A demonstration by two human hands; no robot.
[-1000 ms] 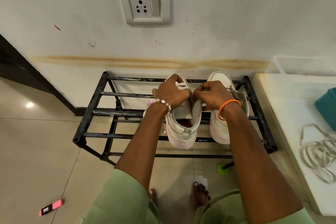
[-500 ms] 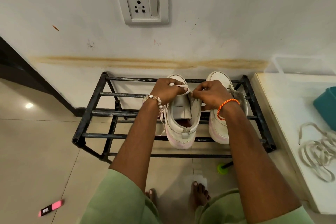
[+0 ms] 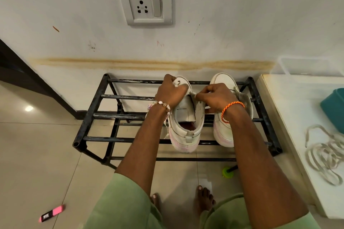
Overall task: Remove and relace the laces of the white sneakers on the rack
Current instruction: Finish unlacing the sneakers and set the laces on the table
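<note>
- Currently 2 white sneakers sit on black rack [image 3: 96, 115].
- Left hand [image 3: 170, 92] pinches lace [image 3: 177, 82] over left sneaker [image 3: 186, 126].
- Right hand [image 3: 216, 96] pinches its eyelet flap; right sneaker [image 3: 222, 132] beneath wrist.

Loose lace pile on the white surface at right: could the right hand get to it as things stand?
Probably yes. The lace pile lies uncovered on the white surface, beside the right hand, nothing between them. That hand now pinches a lace at the left sneaker, so it must let go first.

Scuffed black metal rack [image 3: 104, 96], matt white sneakers [image 3: 188, 117], glossy floor tiles [image 3: 37, 154]
</note>
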